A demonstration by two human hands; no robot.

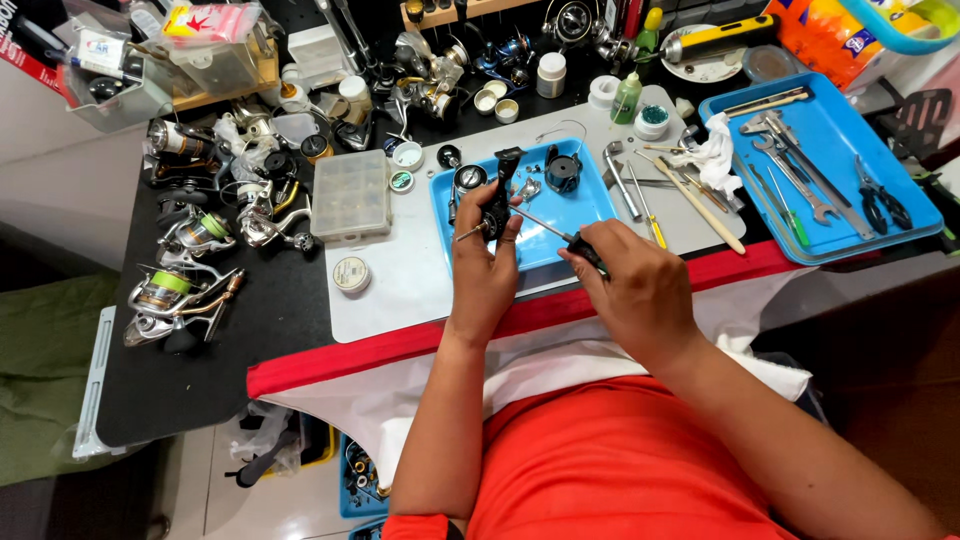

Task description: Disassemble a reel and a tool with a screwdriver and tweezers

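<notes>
Left hand (483, 268) closed its grip on a black reel body (497, 200) above the small blue tray (580, 215), right hand (640, 290) pinched a screwdriver (555, 233) at it; spare reels (185, 290) lay leftward, wrenches (790, 165) filled the right tray (840, 130).

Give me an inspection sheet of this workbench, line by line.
Surface: grey mat on a black bench.
Job's things: black reel body in left hand; screwdriver in right hand, tip at the body, over small blue tray.
Clutter: spinning reels at left, clear parts box, wrenches and pliers in large blue tray.
Grippers: both hands closed on their items.
Cables: nothing seen.
Surroundings: tiled floor.
</notes>
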